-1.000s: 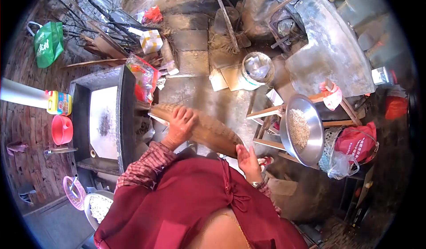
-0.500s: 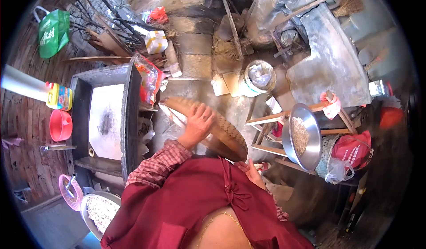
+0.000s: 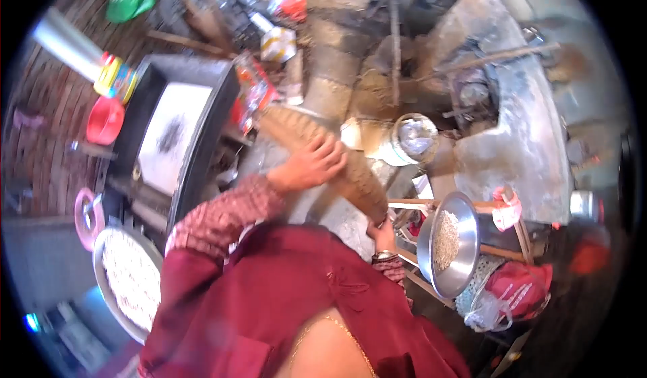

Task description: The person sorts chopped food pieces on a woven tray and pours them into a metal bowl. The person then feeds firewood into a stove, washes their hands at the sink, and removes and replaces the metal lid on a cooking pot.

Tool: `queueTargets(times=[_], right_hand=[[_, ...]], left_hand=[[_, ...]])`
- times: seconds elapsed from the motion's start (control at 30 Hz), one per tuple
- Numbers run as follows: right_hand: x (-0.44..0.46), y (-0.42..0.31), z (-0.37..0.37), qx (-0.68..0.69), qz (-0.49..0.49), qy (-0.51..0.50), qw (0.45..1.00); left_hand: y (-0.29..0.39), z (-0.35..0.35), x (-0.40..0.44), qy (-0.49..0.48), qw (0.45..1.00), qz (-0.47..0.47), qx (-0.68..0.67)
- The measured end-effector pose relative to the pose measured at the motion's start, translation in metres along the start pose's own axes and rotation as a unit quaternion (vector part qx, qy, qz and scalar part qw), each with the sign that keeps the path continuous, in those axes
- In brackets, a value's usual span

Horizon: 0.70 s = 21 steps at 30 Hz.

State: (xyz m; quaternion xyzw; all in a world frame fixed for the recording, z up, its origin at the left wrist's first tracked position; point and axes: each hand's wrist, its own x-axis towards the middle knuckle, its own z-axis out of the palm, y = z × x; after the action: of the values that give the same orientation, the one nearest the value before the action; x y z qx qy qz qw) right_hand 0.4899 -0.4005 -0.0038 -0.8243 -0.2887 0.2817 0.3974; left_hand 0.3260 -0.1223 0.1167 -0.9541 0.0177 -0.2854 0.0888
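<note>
A brown woven bamboo tray (image 3: 364,184), probably a winnowing basket, is tilted on edge in front of my body, slanting from upper left to lower right. My left hand (image 3: 310,165) is closed over its upper rim near the middle. At the lower right end, my right hand (image 3: 384,235) grips the rim with its thumb up. The inside of the tray is mostly hidden from view. To the right of my right hand, a shiny metal bowl (image 3: 468,253) with grain in it rests on a wooden frame.
To the left stand a black sink (image 3: 222,95), a red plastic scoop (image 3: 106,120) and a pan of white pieces (image 3: 101,270). Ahead are a white bucket (image 3: 397,152) and a grey concrete stove (image 3: 512,149). A red bag (image 3: 519,287) lies beyond the bowl at right.
My view has turned, so the room appears rotated and shifted. My right hand, its fingers apart by the tray's end before, is now closed on the rim. My left hand keeps its hold.
</note>
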Motion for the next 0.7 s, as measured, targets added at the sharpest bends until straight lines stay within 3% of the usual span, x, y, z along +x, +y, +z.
queueTargets(times=[0.07, 0.1, 0.17, 0.2, 0.43, 0.5, 0.53, 0.6, 0.67, 0.7], right_hand=[[0.018, 0.026, 0.006, 0.101, -0.030, 0.002, 0.994], [0.030, 0.037, 0.003, 0.237, 0.039, -0.023, 0.971], [0.054, 0.057, -0.003, 0.502, 0.188, -0.009, 0.844], [0.054, 0.055, -0.007, 0.564, 0.220, 0.006, 0.796], [0.061, -0.028, 0.027, 0.699, 0.250, -0.114, 0.660], [0.078, -0.069, 0.055, 0.725, 0.267, -0.151, 0.616], [0.085, -0.087, 0.072, 0.727, 0.270, -0.163, 0.610], [0.094, -0.102, 0.106, 0.686, 0.258, -0.167, 0.660], [0.103, -0.091, 0.147, 0.581, 0.211, -0.167, 0.768], [0.098, -0.088, 0.157, 0.599, 0.224, -0.189, 0.745]], left_hand=[[-0.007, -0.002, 0.006, -0.023, 0.999, 0.013, 0.029], [-0.013, -0.006, 0.014, -0.022, 0.999, 0.027, 0.023], [-0.019, -0.011, 0.033, 0.005, 0.998, 0.045, 0.054], [-0.023, -0.016, 0.042, 0.034, 0.996, 0.067, 0.056], [-0.025, -0.104, 0.037, 0.085, 0.962, 0.202, 0.165], [-0.043, -0.114, 0.003, 0.076, 0.959, 0.180, 0.206], [-0.054, -0.118, -0.020, 0.070, 0.957, 0.166, 0.227], [-0.065, -0.114, -0.074, 0.028, 0.975, 0.091, 0.201], [-0.063, -0.111, -0.128, -0.001, 0.966, -0.009, 0.259], [-0.051, -0.114, -0.145, -0.038, 0.975, -0.066, 0.209]])
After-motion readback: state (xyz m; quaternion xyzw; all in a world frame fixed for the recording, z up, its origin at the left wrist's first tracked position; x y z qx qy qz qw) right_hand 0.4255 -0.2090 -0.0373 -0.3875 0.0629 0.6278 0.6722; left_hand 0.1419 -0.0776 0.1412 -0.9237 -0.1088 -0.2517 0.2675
